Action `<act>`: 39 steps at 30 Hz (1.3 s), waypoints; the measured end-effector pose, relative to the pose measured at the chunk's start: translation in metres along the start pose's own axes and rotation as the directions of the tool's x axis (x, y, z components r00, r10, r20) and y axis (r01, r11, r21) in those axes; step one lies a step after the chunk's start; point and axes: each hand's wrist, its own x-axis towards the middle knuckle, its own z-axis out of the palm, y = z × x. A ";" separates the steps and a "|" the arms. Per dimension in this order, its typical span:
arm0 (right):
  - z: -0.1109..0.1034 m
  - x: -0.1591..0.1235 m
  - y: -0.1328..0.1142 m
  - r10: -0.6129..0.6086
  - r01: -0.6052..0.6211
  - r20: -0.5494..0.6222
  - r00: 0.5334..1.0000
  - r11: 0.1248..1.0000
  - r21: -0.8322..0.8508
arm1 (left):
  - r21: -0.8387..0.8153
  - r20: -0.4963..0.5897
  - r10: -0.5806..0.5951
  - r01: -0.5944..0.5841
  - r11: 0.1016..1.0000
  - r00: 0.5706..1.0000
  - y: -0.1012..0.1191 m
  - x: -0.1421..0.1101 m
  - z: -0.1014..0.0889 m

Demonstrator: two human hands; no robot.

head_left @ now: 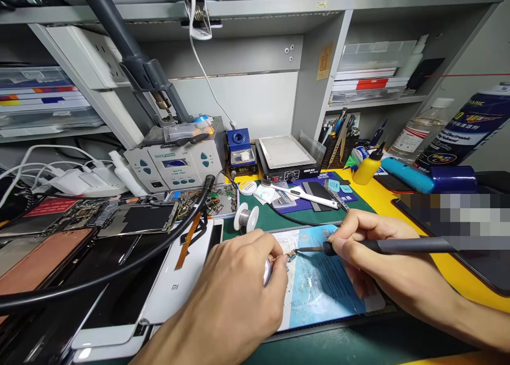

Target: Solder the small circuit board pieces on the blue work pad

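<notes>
Left hand (pixel 235 296) closed around a small reel (pixel 266 272). Right hand (pixel 382 253) grips a soldering iron (pixel 398 246) pen-style, its tip at a small circuit board (pixel 291 255), which lies between both hands on a blue silicone mat (pixel 326 296). A solder spool (pixel 246 217) stands beyond.

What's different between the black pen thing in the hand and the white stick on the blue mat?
The black soldering iron is held in the right hand, but the white-handled tool lies still on the dark blue mat. The iron is black, and the tool is mostly white. The iron's thin tip points at a small circuit board, while the tool touches only the mat. Both are long and thin.
</notes>
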 end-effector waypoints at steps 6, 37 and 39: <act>0.001 -0.002 0.000 -0.004 0.004 0.001 1.000 0.999 -0.050 | 0.005 0.002 0.017 -0.017 1.000 1.000 0.000 0.000 0.001; -0.001 0.005 0.006 0.056 -0.051 -0.096 0.994 0.997 0.057 | -0.025 -0.037 0.035 -0.036 0.999 0.999 -0.002 0.000 0.002; -0.002 0.005 0.008 0.054 -0.049 -0.095 0.994 0.997 0.054 | -0.024 -0.037 0.037 -0.038 0.999 0.999 -0.002 0.001 0.002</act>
